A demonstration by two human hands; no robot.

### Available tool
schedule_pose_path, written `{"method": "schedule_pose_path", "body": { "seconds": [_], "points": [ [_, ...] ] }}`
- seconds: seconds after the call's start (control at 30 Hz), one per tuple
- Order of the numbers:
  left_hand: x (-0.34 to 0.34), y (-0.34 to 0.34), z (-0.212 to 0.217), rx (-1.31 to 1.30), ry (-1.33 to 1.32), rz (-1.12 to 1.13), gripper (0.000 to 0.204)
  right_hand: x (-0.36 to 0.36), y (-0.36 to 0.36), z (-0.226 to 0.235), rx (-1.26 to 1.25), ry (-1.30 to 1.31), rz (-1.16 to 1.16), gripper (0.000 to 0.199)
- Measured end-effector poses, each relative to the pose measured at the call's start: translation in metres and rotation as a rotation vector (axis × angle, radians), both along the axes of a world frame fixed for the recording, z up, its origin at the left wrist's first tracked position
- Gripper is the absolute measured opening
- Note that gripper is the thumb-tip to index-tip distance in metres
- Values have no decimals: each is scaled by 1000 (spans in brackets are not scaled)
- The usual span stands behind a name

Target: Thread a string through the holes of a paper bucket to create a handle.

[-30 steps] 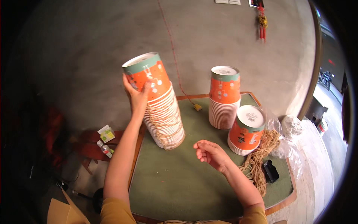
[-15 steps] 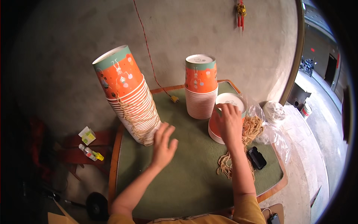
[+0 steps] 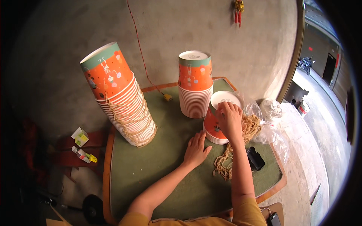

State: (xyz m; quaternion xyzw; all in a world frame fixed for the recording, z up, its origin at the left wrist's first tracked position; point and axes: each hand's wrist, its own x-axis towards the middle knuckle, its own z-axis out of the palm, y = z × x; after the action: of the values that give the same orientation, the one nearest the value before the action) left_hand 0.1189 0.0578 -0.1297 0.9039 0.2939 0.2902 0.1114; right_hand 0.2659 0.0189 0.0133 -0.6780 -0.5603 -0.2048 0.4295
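Note:
A short stack of upside-down orange paper buckets with a green band stands right of the table's middle. My right hand is over its near upper edge, the fingers bent and close together; what they hold, if anything, is hidden. My left hand lies low beside the stack's base, fingers stretched out and holding nothing. Behind stands a taller stack of the same buckets. On the left leans a large stack, wound with tan twine. A loose bundle of twine hangs beside the short stack, strands trailing onto the table.
The green-topped table has a wooden rim. A black open case and a clear plastic bag lie at its right. A yellow plug hangs on a red cord by the wall. Bottles stand on a low red bench at left.
My left hand has moved right, away from the twine-wound stack, to the short stack's base. My right hand has lowered onto the short stack and its fingers have drawn together. The view has shifted slightly.

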Motion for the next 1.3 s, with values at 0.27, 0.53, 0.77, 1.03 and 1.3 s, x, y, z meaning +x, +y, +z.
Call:
{"method": "schedule_pose_path", "body": {
  "seconds": [0.27, 0.53, 0.77, 1.03, 1.3],
  "points": [
    [2, -1, 0, 138, 18, 84, 66, -4, 5, 0, 72, 33, 58, 9],
    [1, -2, 2, 157, 40, 92, 62, -12, 3, 4, 83, -3, 67, 8],
    [2, -2, 0, 199, 24, 93, 62, -20, 2, 9, 94, -72, 69, 7],
    [3, -2, -1, 218, 11, 87, 59, -24, -21, 40, 290, -105, 75, 18],
    [2, -4, -1, 158, 63, 90, 60, -40, -71, 63, 912, 251, 306, 15]
  ]
}}
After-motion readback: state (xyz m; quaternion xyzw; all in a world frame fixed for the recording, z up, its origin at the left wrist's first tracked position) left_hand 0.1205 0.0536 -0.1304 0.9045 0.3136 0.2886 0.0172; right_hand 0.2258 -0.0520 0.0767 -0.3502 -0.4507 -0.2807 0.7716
